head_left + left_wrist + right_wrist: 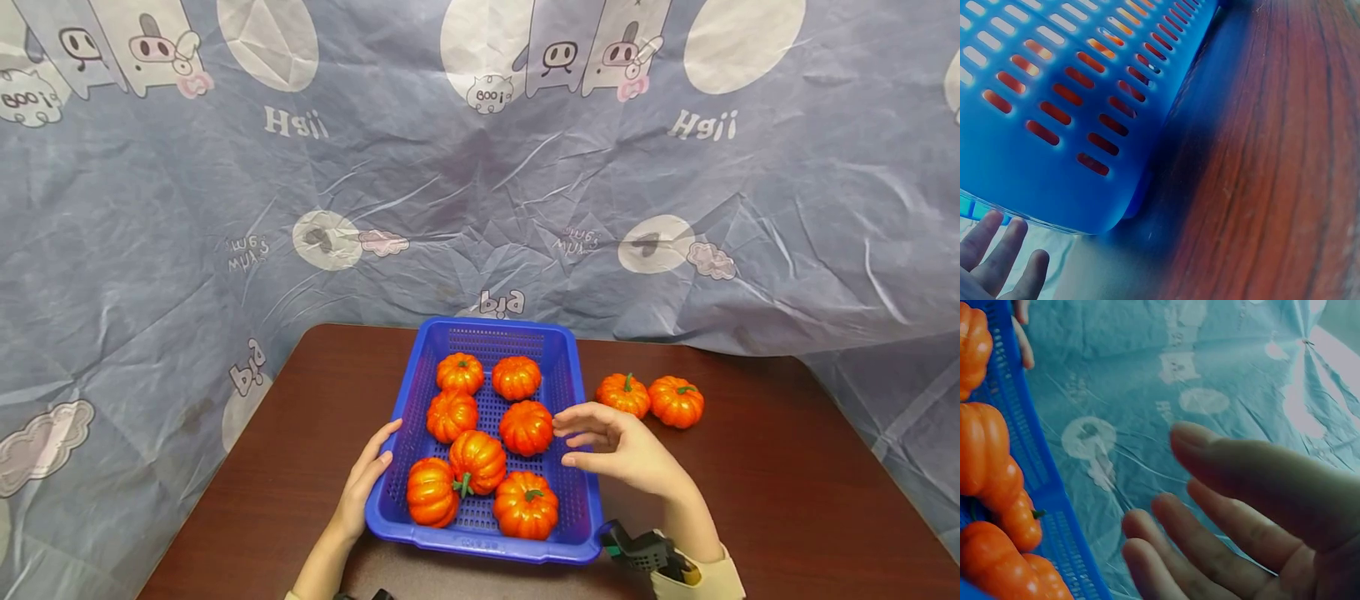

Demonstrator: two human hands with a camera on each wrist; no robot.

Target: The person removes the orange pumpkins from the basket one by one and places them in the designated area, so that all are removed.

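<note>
Glossy ribbed pumpkins (527, 506), smooth plastic basket (483, 547), wood-grained tabletop (780, 467), creased cloth-like backdrop (465, 192)

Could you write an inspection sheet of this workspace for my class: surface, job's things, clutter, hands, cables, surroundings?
Surface: dark reddish-brown table, wood-grained.
Job's things: seven orange pumpkins inside a blue basket; two more pumpkins on the table to its right.
Clutter: nothing seen.
Hands: left hand at the basket's left rim; right hand by the right rim, holding nothing.
Cables: nothing seen.
Surroundings: wrinkled grey-blue cloth with printed cartoons behind the table.
</note>
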